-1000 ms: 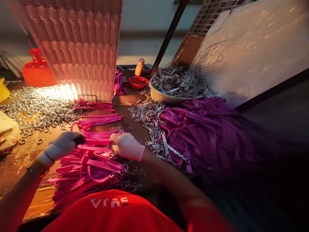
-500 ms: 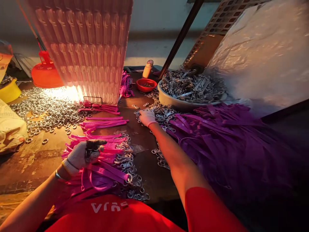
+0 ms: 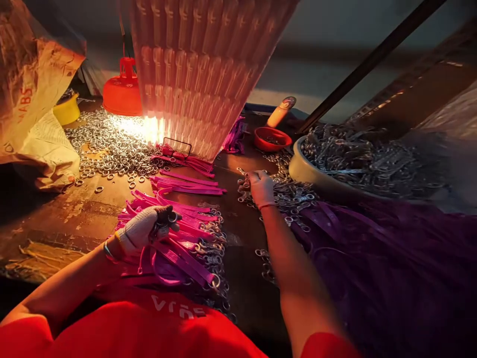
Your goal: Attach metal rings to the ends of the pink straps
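Observation:
My left hand point(image 3: 143, 227), in a white glove with darkened fingertips, is closed around a small metal ring point(image 3: 172, 217). It hovers over a row of bright pink straps point(image 3: 186, 256) whose right ends carry metal rings and hooks point(image 3: 214, 243). My right hand point(image 3: 261, 189), also in a pale glove, is at the edge of a heap of metal clasps point(image 3: 294, 194). Its fingers are curled down among the pieces, and what they pinch is hidden.
A red lamp point(image 3: 124, 94) lights a spread of loose rings point(image 3: 122, 154). Behind the straps leans a ribbed plastic sheet point(image 3: 197, 84). A red bowl point(image 3: 266, 145), a bottle point(image 3: 279, 113) and a basin point(image 3: 309, 171) of metal parts stand behind. Purple straps point(image 3: 372, 258) lie at right.
The view has swung left, so the bench items sit further right and a paper sack shows at left. My left hand keeps the ring; my right hand stays at the clasp heap.

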{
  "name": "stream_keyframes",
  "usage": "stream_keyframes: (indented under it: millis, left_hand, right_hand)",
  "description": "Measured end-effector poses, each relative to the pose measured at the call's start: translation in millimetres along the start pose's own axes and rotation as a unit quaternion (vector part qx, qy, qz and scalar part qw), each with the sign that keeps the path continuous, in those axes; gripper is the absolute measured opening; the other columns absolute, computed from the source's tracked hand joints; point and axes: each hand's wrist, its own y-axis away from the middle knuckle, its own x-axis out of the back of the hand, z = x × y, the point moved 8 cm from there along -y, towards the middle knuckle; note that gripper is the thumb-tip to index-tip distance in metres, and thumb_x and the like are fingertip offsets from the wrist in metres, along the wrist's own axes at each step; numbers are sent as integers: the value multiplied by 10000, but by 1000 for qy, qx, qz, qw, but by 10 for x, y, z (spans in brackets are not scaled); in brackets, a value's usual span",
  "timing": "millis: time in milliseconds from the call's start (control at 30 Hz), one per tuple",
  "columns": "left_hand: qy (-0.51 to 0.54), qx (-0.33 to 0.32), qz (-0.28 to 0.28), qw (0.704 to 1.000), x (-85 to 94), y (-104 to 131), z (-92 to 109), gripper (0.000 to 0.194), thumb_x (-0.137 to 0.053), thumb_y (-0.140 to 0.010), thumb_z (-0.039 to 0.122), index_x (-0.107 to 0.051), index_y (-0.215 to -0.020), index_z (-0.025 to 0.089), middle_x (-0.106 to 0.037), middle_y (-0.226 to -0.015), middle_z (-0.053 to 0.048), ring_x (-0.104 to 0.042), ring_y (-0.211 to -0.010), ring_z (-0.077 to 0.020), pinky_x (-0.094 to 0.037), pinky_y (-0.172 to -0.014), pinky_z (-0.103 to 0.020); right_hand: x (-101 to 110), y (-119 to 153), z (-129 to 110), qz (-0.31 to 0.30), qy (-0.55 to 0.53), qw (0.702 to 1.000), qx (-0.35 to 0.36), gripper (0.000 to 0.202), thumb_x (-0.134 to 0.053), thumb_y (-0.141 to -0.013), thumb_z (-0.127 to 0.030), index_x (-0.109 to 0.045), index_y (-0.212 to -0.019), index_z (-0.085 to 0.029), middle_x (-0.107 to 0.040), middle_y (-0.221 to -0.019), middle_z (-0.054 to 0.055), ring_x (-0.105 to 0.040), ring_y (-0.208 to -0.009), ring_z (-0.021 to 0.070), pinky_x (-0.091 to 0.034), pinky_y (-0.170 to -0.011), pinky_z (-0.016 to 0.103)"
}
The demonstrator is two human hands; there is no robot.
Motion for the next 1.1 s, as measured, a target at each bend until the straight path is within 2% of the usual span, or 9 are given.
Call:
stream_keyframes:
  millis: [100, 167, 267, 333, 500, 633, 767, 867, 1100]
  left_hand:
    - [-20, 8, -11, 1000, -8, 67, 25, 236, -651, -869, 287, -709, -907, 61, -725, -768, -135, -462, -421, -61, -292, -365, -172]
    - [-75, -13, -13, 997, -14, 119, 45, 238, -715, -826, 298, -717, -890, 69, -709, -724, -108, -423, -419, -50, -274, -373, -172]
    - [-164, -59, -10, 985, -18, 186, 53, 323, -720, -841, 406, -724, -822, 83, -592, -550, -34, -380, -400, -58, -261, -378, -191]
    - [-205, -96, -7, 974, -15, 217, 71, 344, -692, -862, 435, -723, -799, 99, -548, -510, -14, -398, -401, -70, -274, -388, -200]
    - [-257, -170, -13, 951, -41, 300, 164, 354, -661, -882, 452, -700, -753, 125, -517, -481, 3, -412, -390, -77, -271, -392, -209]
    - [-248, -190, 4, 950, -57, 389, 228, 369, -662, -875, 472, -676, -734, 132, -497, -482, 16, -406, -401, -78, -270, -396, -210]
    - [-274, -254, 72, 925, -47, 487, 371, 232, -706, -829, 327, -663, -710, 133, -549, -523, 13, -449, -462, -77, -317, -442, -196]
    - [-285, -297, 97, 906, -47, 525, 428, 136, -724, -787, 231, -675, -710, 130, -584, -562, 10, -468, -504, -74, -340, -475, -185]
    - [-84, -203, -7, 976, -64, 392, 55, 290, -721, -851, 419, -713, -912, 136, -546, -536, 21, -349, -394, -65, -246, -381, -207]
  right_hand:
    - [-267, 430, -220, -76, -76, 994, -3, 378, -424, -961, -546, -604, -957, -213, -682, -821, 42, -567, -554, 125, -441, -493, 239]
    - [-496, 785, -424, -164, -164, 973, -14, 364, -536, -910, -566, -612, -946, -211, -686, -855, 32, -517, -529, 100, -397, -463, 226]
    - [-757, 1316, -850, -285, -239, 928, -14, 354, -671, -843, -497, -654, -1052, -211, -666, -858, -5, -503, -585, 94, -408, -527, 228]
    - [-825, 1575, -1152, -308, -215, 926, 22, 334, -672, -846, -438, -676, -1091, -211, -674, -897, -9, -546, -679, 109, -448, -623, 243]
    - [-953, 1932, -1628, -319, -166, 928, 99, 324, -672, -826, -352, -682, -1120, -216, -719, -1016, 15, -637, -947, 176, -491, -843, 306]
    - [-979, 1999, -1640, -309, -167, 933, 71, 341, -652, -823, -351, -676, -1134, -213, -712, -982, 9, -643, -917, 174, -496, -836, 308]
    - [-1011, 2124, -1660, -331, -173, 927, 46, 360, -670, -802, -345, -669, -1136, -213, -708, -987, 2, -637, -918, 176, -496, -844, 309]
    - [-1014, 2183, -1693, -308, -206, 928, 32, 351, -692, -773, -342, -670, -1104, -225, -694, -970, -10, -622, -910, 172, -497, -832, 301]
    - [-881, 2134, -1575, -201, -234, 951, -19, 374, -704, -753, -340, -654, -1107, -232, -608, -873, -15, -568, -772, 155, -484, -717, 288]
